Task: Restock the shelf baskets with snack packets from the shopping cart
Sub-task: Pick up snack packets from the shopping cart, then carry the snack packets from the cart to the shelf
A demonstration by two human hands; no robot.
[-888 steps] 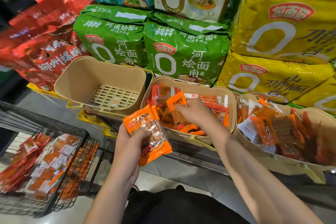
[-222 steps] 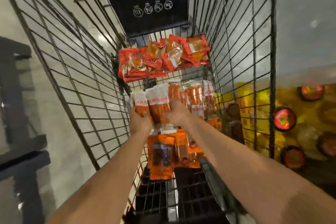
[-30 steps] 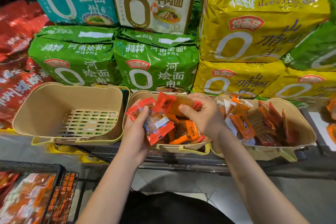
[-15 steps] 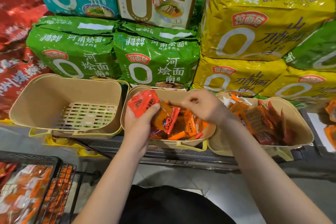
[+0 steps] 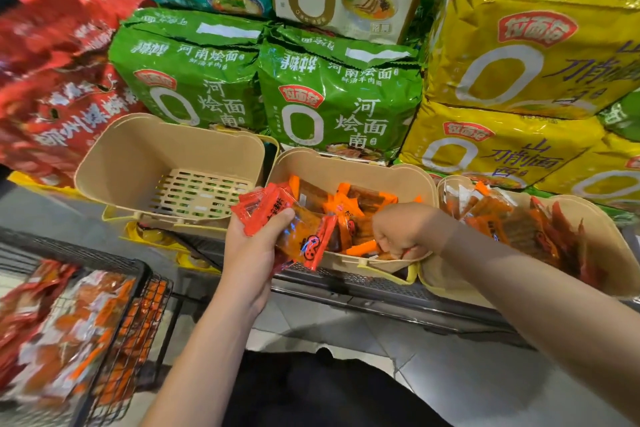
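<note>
— So, your left hand [image 5: 254, 246] grips a small stack of snack packets [image 5: 277, 218], a red one on top, at the near left corner of the middle basket [image 5: 349, 163]. What's different from a moment ago?

— Your right hand [image 5: 403, 230] has dropped from above the pile to the basket's near rim. It's curled tight, knuckles up, but I cannot tell whether it pinches a packet down there or only pushes them.

— And what does that mean for the job?

— Judging by it, you're mid-drop: the last packet is being tucked in, and the stack in your left is thinner than a second back. The right basket [image 5: 609, 253] holds plenty, the left basket [image 5: 166, 146] shows only bare slats, and the shopping cart [image 5: 145, 270] at lower left has more stock. I'd call it roughly midway.
</note>
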